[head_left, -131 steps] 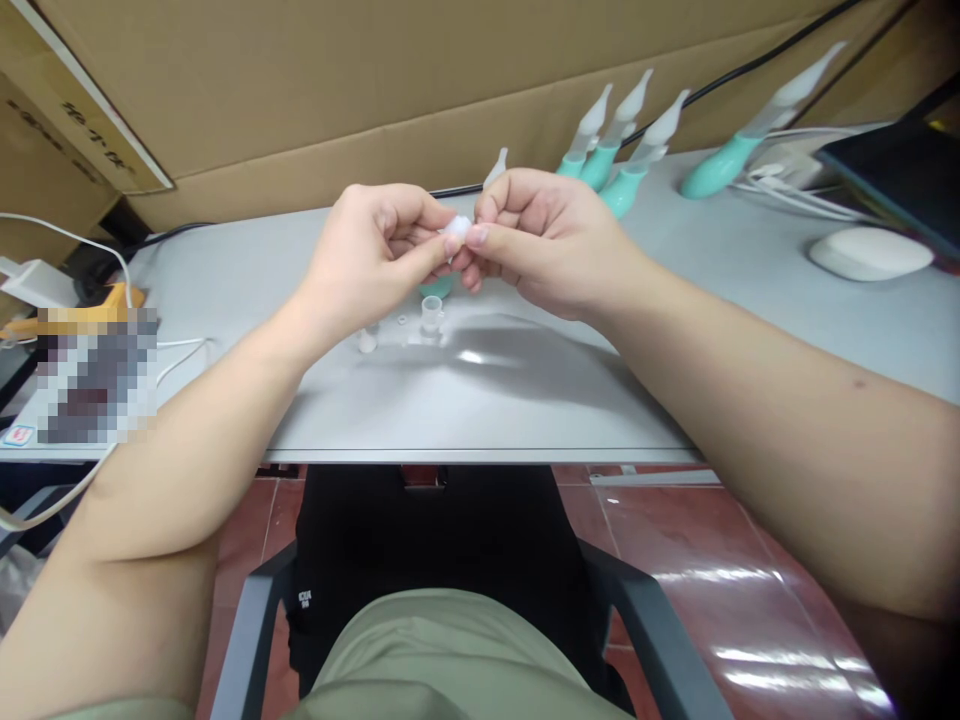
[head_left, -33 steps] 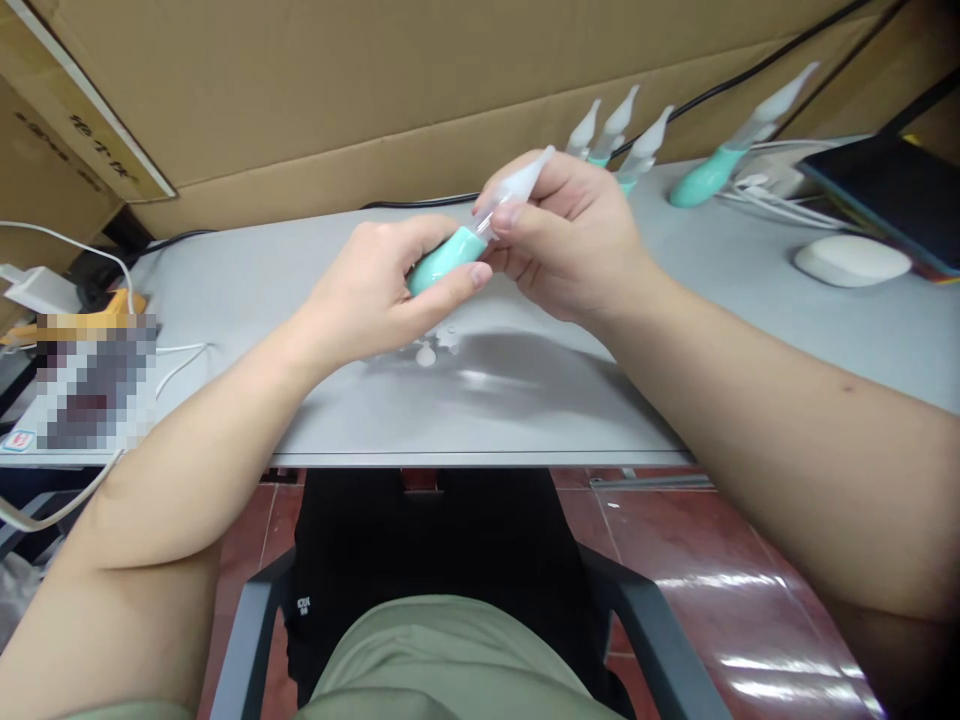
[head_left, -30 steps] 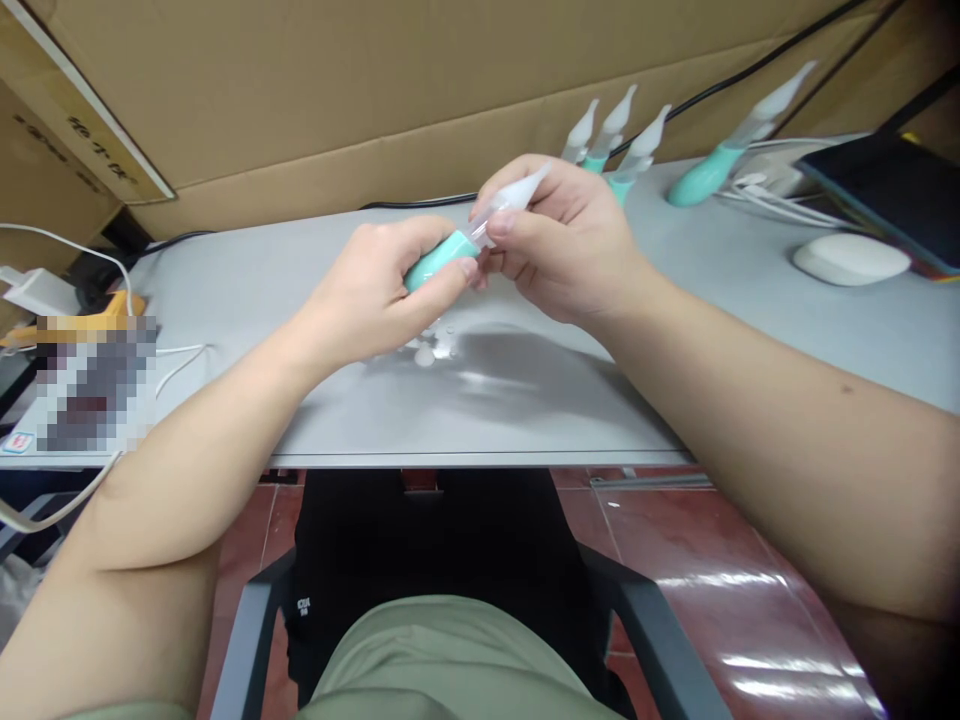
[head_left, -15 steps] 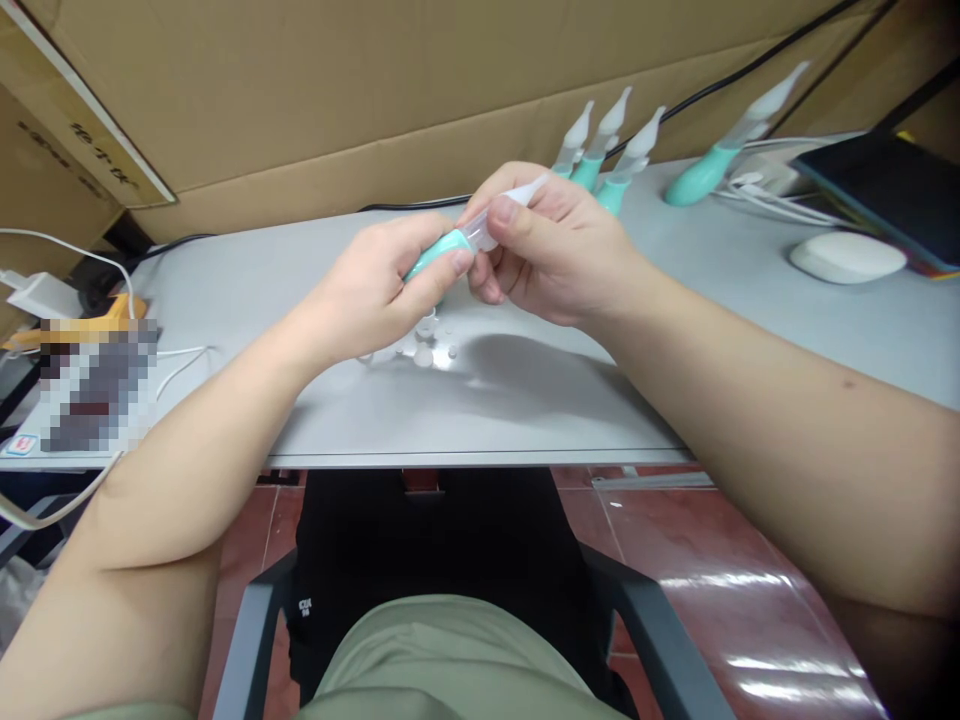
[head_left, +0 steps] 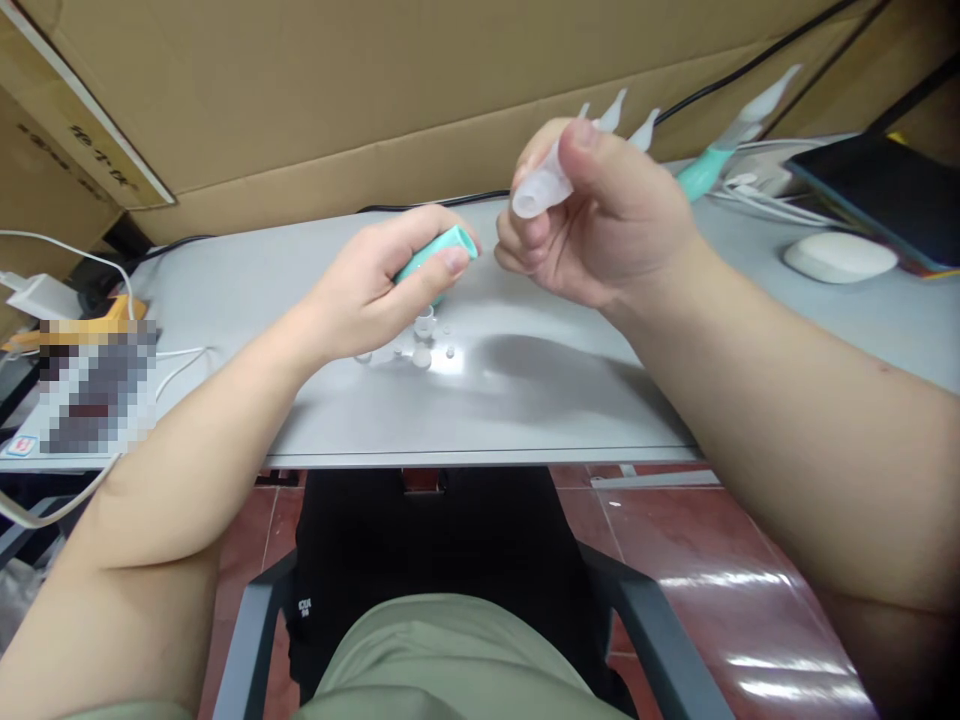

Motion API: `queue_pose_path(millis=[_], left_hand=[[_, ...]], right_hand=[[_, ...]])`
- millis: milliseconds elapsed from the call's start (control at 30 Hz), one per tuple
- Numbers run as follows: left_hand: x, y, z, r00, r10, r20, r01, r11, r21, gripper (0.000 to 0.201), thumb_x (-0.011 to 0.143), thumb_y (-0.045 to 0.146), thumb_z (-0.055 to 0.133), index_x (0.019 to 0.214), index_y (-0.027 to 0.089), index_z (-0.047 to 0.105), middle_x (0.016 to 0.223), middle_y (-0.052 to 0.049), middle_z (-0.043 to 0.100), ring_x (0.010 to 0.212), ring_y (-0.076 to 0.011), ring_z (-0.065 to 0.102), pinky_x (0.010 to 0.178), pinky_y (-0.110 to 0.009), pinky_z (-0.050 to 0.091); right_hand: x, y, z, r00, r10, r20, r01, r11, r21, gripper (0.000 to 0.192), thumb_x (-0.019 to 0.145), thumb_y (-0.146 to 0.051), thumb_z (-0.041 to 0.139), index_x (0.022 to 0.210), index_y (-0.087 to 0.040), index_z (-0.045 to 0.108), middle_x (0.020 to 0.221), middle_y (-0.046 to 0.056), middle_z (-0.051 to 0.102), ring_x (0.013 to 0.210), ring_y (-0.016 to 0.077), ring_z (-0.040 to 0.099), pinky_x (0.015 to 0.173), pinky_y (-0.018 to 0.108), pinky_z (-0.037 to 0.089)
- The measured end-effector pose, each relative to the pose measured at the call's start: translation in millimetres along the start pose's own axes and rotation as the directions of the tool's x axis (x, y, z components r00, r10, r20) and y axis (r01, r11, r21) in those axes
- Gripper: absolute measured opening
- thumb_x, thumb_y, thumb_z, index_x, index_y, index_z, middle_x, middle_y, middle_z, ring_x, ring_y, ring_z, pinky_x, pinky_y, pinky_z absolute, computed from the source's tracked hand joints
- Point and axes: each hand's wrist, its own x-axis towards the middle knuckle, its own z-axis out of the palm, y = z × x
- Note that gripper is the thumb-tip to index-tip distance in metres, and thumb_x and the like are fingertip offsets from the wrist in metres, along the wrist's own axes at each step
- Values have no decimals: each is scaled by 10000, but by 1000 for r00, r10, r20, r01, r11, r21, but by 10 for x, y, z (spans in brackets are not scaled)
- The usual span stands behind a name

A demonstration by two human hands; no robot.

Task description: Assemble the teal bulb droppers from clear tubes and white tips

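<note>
My left hand [head_left: 382, 280] is closed around a teal squeeze bulb [head_left: 431, 255], whose open mouth points right. In my right hand [head_left: 607, 200] is a clear-white nozzle [head_left: 541, 187], pinched between thumb and fingers with its round open end facing me. The nozzle and bulb are apart; they look like the two halves of a nasal aspirator. Below my left hand, several small white plastic parts [head_left: 422, 356] lie on the table, among them a short ring-like cap [head_left: 424, 322]. Behind my right hand, several assembled aspirators show only their white tips [head_left: 613, 110].
One more whole aspirator [head_left: 703, 172] stands farther right on the grey table [head_left: 525, 410]. A white mouse [head_left: 840, 257], a dark flat item [head_left: 870, 190] and white cables lie at the right. A charger and an orange item [head_left: 124, 315] are at the left. Cardboard [head_left: 375, 90] walls the back.
My right hand has pulled the nozzle off the bulb and moved right and toward me, turning its open end to face me. My left hand has stayed nearly in place with the bulb.
</note>
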Motion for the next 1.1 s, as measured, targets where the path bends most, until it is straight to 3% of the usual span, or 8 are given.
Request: queue_pose_path(millis=[133,233,433,600,733,967,1033,1100], left_hand=[[38,-116,31,989,8,-146,-6,1000,12,506,1216,762,798,1269,272,914,1096,-67,907,950,-247,873,920,-426,764],[49,-189,52,981,-54,-187,63,997,43,449,1104,639,974,1312,242,947,1169,-71,942,1034,-275,895,959,-433,767],[-17,-430,167,966,-38,-254,59,995,78,817,888,528,1160,1608,256,885,1232,-68,954,1040,-281,898,1038,-486,785],[-12,-339,119,976,-11,-218,42,989,140,962,899,727,1138,1692,292,810,1480,-145,923,1176,-325,909,957,-438,772],[51,-254,26,962,50,-270,18,970,244,708,1095,766,946,1602,289,816,1507,-174,901,1269,-350,905,1021,-458,761],[35,-254,61,970,76,-230,1,948,318,316,1208,572,824,1272,267,876,1252,-110,920,1037,-252,879,1015,-425,749],[15,-224,65,975,62,-211,11,945,326,265,1204,512,819,1273,265,889,1248,-104,925,1033,-244,878,993,-410,752],[0,-192,56,979,58,-196,10,944,329,228,1180,453,827,1275,259,901,1254,-107,930,1029,-244,883,959,-402,758]], right_hand=[[23,113,31,993,15,-114,-21,998,-52,424,867,-511,1094,919,-278,744,725,-41,625,599,140,433,566,346,338],[-4,193,138,992,-26,-126,10,992,-123,500,829,-536,1189,1062,-287,823,822,-41,689,692,148,483,573,355,346],[-51,190,161,999,-49,19,52,966,-254,488,980,-596,1171,1106,-268,832,781,-42,650,711,151,572,659,369,479],[-45,45,20,999,-25,-24,13,903,-429,192,1079,-287,1025,988,-242,862,742,-11,682,672,151,520,642,389,393],[-28,-255,-138,992,87,-94,-127,746,-654,170,1085,-156,994,974,-219,881,691,-30,694,585,114,521,577,380,325],[103,-457,-119,939,305,-159,-236,237,-942,219,1072,-250,1082,963,-235,892,665,-46,605,616,124,510,689,410,388],[131,-411,-115,910,374,-180,-264,185,-947,186,1064,-252,1071,992,-240,900,697,-29,639,644,150,538,712,429,409],[113,-381,-154,907,389,-159,-257,215,-942,155,1035,-225,1064,1064,-255,914,711,-22,648,659,171,548,705,435,409]])
